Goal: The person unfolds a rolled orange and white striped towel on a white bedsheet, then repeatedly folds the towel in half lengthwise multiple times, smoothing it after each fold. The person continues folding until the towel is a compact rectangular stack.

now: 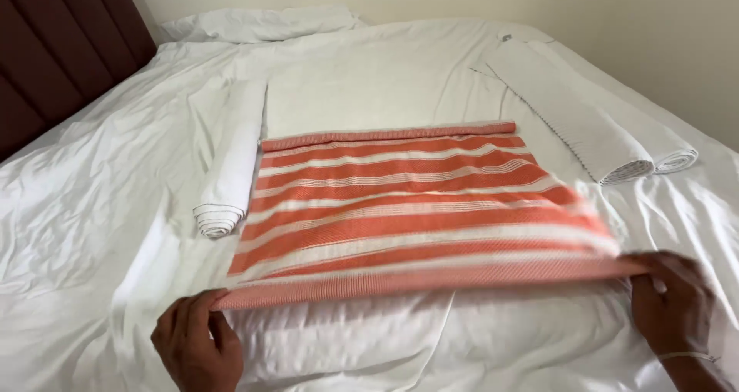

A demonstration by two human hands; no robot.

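- The orange and white striped towel (408,203) lies flat across the middle of the white bed (92,200), its near edge lifted slightly.
- The left hand (196,342) pinches the near left corner, fingers closed on it.
- The right hand (673,303) grips the near right corner likewise.

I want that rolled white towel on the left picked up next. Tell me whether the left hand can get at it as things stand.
Probably yes: the rolled white towel lies uncovered beside the striped towel, nothing between. But the left hand is gripping that striped towel's corner.
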